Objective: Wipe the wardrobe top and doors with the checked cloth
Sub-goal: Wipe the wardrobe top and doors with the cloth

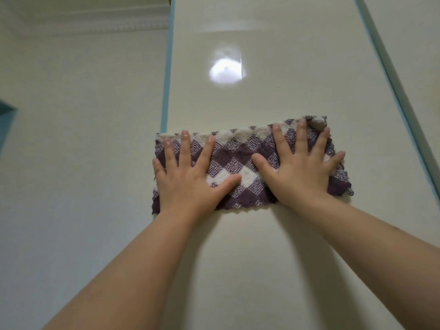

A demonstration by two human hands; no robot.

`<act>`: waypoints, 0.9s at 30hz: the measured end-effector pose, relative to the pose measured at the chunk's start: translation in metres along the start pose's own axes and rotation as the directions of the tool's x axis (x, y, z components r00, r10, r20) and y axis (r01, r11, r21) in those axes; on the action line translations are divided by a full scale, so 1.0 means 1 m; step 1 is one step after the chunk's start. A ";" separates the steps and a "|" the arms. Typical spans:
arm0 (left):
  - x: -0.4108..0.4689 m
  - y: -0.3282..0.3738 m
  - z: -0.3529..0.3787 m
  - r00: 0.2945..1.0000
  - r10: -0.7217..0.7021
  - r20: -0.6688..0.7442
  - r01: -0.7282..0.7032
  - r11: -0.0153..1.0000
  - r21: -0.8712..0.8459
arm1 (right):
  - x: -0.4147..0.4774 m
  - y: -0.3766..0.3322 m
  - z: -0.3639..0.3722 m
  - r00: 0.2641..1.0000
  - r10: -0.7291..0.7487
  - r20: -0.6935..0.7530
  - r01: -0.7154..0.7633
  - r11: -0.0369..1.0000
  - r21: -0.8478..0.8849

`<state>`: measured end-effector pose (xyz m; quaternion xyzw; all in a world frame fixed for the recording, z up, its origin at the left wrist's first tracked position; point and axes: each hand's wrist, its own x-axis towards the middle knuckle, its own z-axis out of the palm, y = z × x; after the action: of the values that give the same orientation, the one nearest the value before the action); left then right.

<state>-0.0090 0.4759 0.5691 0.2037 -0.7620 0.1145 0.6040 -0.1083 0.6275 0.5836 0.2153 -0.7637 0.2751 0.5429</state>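
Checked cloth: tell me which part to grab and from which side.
Pinch the checked cloth at its upper right corner, coming from the right with the right hand. The rest lies folded flat against the glossy door under both palms, left hand included, giving little to pinch. That corner looks bunched and lifted off the panel, so fingers could probably close round it.

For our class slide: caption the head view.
Left hand and right hand press the checked cloth flat against a glossy cream wardrobe door.
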 end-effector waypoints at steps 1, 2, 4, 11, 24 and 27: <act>-0.001 -0.009 -0.001 1.000 0.000 -0.005 0.000 1.000 -0.007 | -0.003 -0.008 0.001 1.000 -0.007 0.001 0.007 1.000 0.002; -0.002 -0.016 -0.001 1.000 0.001 -0.013 -0.001 1.000 -0.015 | -0.005 -0.014 0.003 1.000 -0.011 -0.001 0.011 1.000 0.004; -0.005 -0.025 0.000 1.000 0.001 -0.027 -0.002 1.000 -0.026 | -0.010 -0.023 0.007 1.000 -0.007 -0.011 0.007 1.000 0.001; -0.020 -0.034 0.006 0.996 0.063 -0.063 -0.064 0.998 -0.024 | -0.033 -0.026 0.016 0.999 0.010 -0.039 -0.010 1.000 -0.018; -0.056 -0.036 0.014 0.990 0.118 -0.080 -0.121 0.992 -0.024 | -0.070 -0.018 0.028 0.998 -0.008 -0.068 0.009 1.000 0.009; -0.062 -0.033 0.019 0.979 0.162 -0.124 -0.159 0.987 0.028 | -0.075 -0.012 0.030 0.996 -0.042 -0.077 0.045 0.999 0.030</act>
<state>0.0013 0.4490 0.5018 0.1394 -0.7353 0.1822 0.6377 -0.0983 0.6006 0.5066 0.2297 -0.7330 0.2833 0.5742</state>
